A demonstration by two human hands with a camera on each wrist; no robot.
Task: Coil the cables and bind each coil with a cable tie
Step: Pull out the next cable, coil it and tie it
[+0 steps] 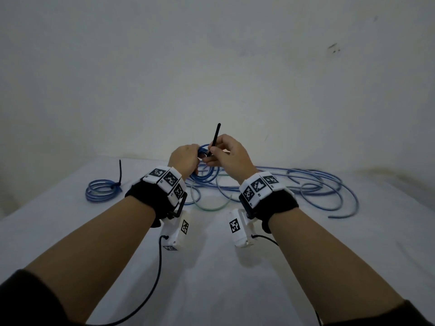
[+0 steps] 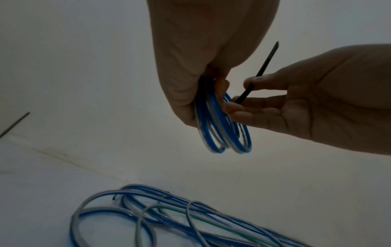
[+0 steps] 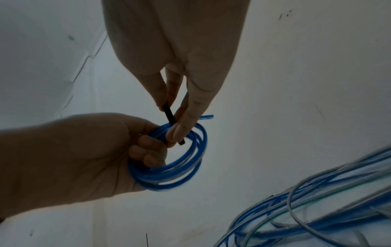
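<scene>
Left hand clamps the blue coil so its loops stay together; right hand pinches the cable tie, ready to thread it.

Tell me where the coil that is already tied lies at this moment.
In the head view, the tied coil lies on the white table, to the left of the left hand, apart from the loose cables on the right.

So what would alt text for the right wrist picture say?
A left hand grips a small coil of blue cable while the right hand pinches a black cable tie against its top. Loose blue cables lie at lower right.
</scene>
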